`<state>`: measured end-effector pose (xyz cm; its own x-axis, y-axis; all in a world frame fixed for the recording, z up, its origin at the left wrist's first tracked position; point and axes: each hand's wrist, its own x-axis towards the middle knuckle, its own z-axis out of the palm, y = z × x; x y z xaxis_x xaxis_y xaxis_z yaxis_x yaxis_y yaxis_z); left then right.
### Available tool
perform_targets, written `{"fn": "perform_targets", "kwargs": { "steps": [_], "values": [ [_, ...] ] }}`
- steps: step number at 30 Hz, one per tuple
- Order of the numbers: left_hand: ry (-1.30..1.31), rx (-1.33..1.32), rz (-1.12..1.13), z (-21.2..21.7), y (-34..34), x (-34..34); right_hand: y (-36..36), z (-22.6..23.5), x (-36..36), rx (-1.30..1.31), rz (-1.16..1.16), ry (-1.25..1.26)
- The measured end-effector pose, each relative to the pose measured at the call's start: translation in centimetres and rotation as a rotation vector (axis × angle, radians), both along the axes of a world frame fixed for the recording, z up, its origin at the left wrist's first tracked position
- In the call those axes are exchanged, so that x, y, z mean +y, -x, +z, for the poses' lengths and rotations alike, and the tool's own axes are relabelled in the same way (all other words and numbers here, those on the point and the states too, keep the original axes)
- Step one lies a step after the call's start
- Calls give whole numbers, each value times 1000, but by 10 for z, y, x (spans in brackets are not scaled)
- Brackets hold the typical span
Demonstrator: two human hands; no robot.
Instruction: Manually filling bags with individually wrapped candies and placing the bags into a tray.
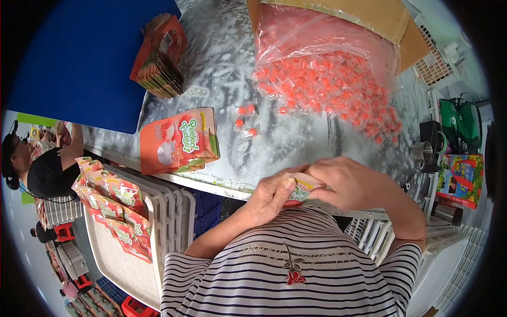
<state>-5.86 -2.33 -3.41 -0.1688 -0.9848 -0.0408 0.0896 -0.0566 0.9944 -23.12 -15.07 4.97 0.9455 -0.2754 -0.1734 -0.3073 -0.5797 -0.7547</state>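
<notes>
The landmark is the flat red-and-tan printed pouch (pixel 179 140) lying on the grey-and-white mottled counter (pixel 227 158). To its right and closer to the person's body, a second printed pouch of red, green and pale tan (pixel 302 193) is held upright between the two hands, just in front of the striped shirt (pixel 285 264). The left hand (pixel 270 196) grips its left side, thumb laid over the printed front. The right hand (pixel 343 182) is closed about the upper right part of the same pouch, thumb and fingers bent in on it; whether the pouch's mouth is parted cannot be told.

Right beside the landmark, on its right, lie a few small red pieces in clear wrappers (pixel 246 120). Farther right and beyond it spreads a large heap of the same wrapped red pieces (pixel 327 84), spilling from a clear plastic bag (pixel 317 31) in an open brown cardboard box (pixel 364 16). Beyond the landmark stands a bundle of red-and-green pouches (pixel 161 58), next to a flat blue panel (pixel 79 63). Left of the landmark and closer to the body, filled red pouches (pixel 119 206) rest on a cream plastic tray (pixel 113 267).
</notes>
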Motion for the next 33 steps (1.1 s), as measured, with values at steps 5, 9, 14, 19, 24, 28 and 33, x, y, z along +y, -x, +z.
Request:
{"fn": "perform_targets", "kwargs": {
  "steps": [5, 9, 14, 19, 24, 28, 33],
  "values": [
    [26, -15, 63, 3, 1, 1, -6, 4, -5, 167, 41, 71],
    [-252, 187, 210, -8, -5, 1, -5, -20, 3, -333, -297, 407],
    [-284, 299, 375, -10, -10, -10, -8, -80, 16, -663, -920, -256],
    [-285, 212, 444, -27, -11, -12, -1, -107, 24, -593, -826, -426],
    [-49, 106, 579, -22, 0, -17, 1, -103, 27, -610, -880, -311],
    [-27, 103, 583, -23, 0, -12, 1, -101, 29, -636, -858, -238],
    [-83, 194, 547, -28, -4, -12, -3, -105, 29, -667, -921, -409]
  ]
}}
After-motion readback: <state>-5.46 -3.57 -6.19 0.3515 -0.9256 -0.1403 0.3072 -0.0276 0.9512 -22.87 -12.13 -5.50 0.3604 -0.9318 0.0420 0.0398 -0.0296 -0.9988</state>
